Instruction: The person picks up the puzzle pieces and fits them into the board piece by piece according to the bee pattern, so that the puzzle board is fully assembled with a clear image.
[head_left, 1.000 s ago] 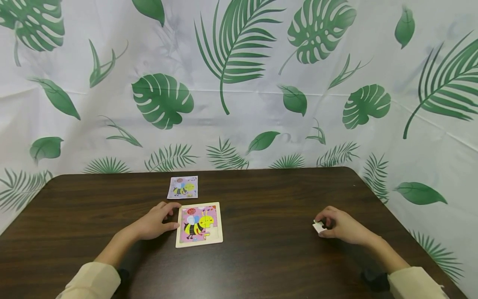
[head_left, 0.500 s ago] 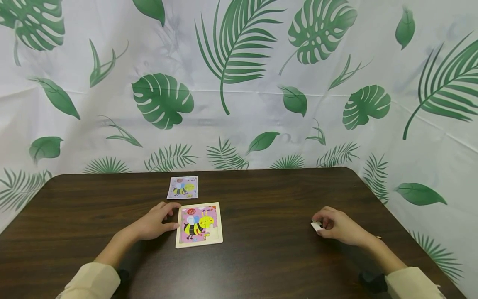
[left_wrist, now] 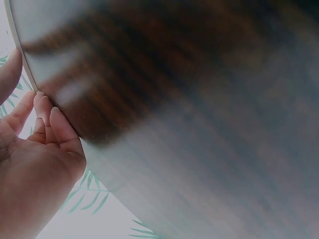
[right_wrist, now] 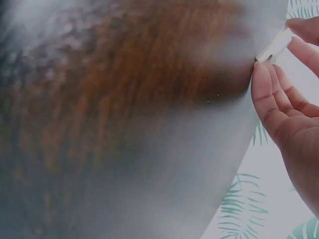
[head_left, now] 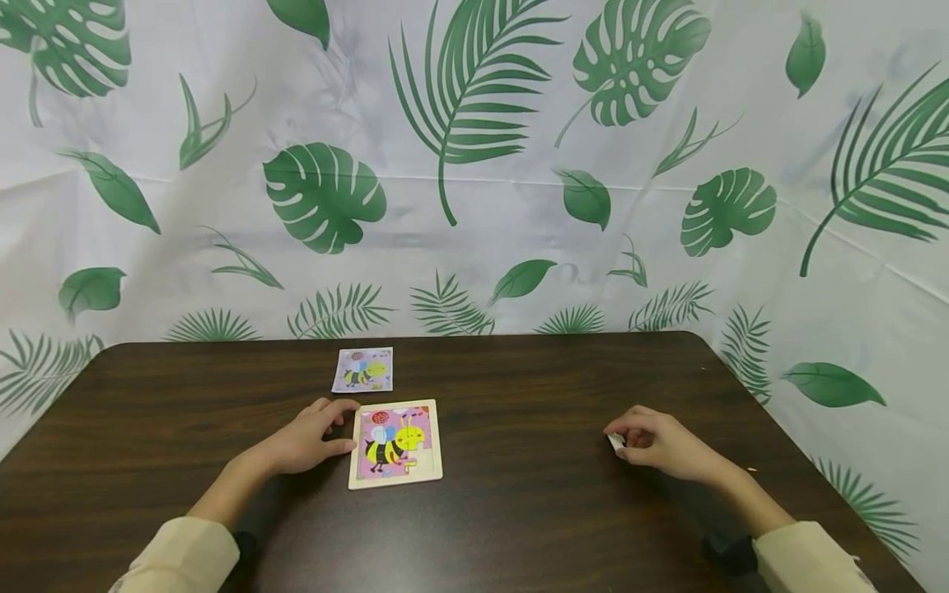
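At the left, a square wooden jigsaw puzzle (head_left: 433, 428) with a bee picture lies on the table, an unfilled gap at its lower right. My left hand (head_left: 307, 438) rests at its left side, index fingertip by the upper left corner and thumb against the edge. In the left wrist view, thumb (left_wrist: 11, 74) and index fingertip meet the pale board edge. Away to the right, my right hand (head_left: 667, 445) pinches a small pale puzzle piece (head_left: 616, 441) between thumb and fingers. The right wrist view shows this piece edge-on; its picture side is hidden.
Behind the puzzle lies a paper card (head_left: 363, 370) printed with the same bee. The dark wooden table (head_left: 511, 527) reaches back to a white leaf-patterned cloth (head_left: 474, 247). A tiny light bit (head_left: 752, 469) lies beside the right wrist.
My right hand has moved slightly left with the puzzle piece, which has turned and shows less of its face. The left hand and the puzzle have stayed in place.
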### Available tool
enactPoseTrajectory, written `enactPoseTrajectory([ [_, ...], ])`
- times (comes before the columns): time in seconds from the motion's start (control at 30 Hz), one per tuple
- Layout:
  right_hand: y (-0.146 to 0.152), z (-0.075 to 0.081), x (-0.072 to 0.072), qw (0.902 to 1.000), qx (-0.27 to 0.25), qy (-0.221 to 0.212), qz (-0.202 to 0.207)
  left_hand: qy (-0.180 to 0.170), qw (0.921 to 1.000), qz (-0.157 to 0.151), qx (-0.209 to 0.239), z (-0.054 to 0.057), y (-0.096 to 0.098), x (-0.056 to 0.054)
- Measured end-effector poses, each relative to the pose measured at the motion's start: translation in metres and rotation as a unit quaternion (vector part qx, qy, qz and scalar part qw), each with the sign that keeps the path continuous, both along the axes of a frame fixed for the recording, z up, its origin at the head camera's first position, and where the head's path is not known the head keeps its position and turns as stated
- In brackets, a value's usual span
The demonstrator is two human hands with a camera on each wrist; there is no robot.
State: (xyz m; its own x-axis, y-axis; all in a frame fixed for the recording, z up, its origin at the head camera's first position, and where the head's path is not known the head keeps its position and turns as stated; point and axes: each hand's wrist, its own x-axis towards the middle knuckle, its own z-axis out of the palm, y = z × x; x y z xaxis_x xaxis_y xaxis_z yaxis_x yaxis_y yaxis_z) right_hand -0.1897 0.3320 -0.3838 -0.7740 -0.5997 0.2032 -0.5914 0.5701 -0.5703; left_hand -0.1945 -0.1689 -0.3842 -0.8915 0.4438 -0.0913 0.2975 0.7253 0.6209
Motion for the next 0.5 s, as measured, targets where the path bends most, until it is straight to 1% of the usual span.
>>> enactPoseTrajectory([
  [0.1, 0.0001, 0.0022, 0.0002, 1.0, -0.003, -0.006, -0.007, 0.002, 1.0, 0.0, -0.002, -0.0006, 0.0002, -0.0003],
  [0.23, 0.0022, 0.0054, 0.0014, 0.9994, -0.006, -0.028, -0.021, 0.003, 1.0, -0.001, -0.003, -0.0009, 0.0004, -0.0002],
  [0.43, 0.0024, 0.0047, -0.0004, 0.9978, -0.022, -0.054, -0.033, 0.011, 0.9999, -0.006, 0.001, -0.0004, 0.0002, 0.0004],
  [0.5, 0.0008, 0.0046, -0.0012, 0.997, -0.031, -0.064, -0.03, 0.014, 0.9999, -0.007, 0.003, -0.001, 0.0002, 0.0004],
])
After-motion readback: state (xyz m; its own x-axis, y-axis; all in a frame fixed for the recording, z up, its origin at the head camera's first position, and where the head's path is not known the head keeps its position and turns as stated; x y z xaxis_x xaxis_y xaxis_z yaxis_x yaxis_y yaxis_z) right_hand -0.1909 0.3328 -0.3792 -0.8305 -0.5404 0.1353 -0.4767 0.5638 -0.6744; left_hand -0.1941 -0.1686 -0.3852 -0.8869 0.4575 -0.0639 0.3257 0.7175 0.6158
